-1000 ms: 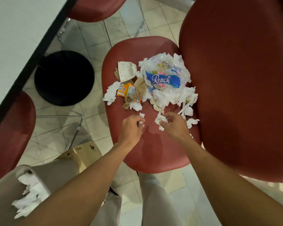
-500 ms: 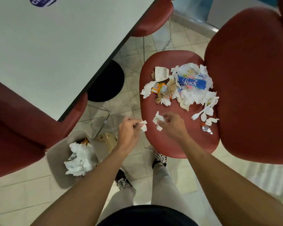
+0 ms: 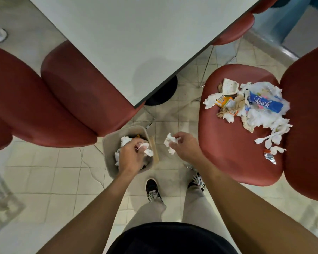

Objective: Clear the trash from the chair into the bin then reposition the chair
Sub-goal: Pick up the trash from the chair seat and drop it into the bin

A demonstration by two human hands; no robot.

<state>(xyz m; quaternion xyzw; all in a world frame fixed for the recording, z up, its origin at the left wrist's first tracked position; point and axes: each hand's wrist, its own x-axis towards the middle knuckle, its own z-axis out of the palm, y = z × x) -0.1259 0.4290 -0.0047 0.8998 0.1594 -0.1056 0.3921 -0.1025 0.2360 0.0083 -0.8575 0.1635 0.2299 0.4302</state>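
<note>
Dumping step: tissue scraps [image 3: 145, 149] are pinched by left hand [image 3: 130, 157] over bin [image 3: 109, 147]; a wad [image 3: 170, 143] is gripped by right hand [image 3: 185, 146], at bin's 3 o'clock. Release is required next.

— Left hand [image 3: 131, 156]?
— Over the bin [image 3: 108, 149] at seven o'clock, pinching a tissue scrap [image 3: 145, 149].
— Right hand [image 3: 186, 148]?
— Just beside the bin, gripping a crumpled tissue [image 3: 170, 143].
— Chair [image 3: 233, 154]?
— At three o'clock, carrying a litter pile [image 3: 249, 107] and a plastic fork [image 3: 265, 139].

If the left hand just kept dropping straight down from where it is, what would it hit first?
Probably the crumpled tissues already in the bin; the left hand hangs over its opening, pinching a paper scrap. Depth is hard to judge.
</note>
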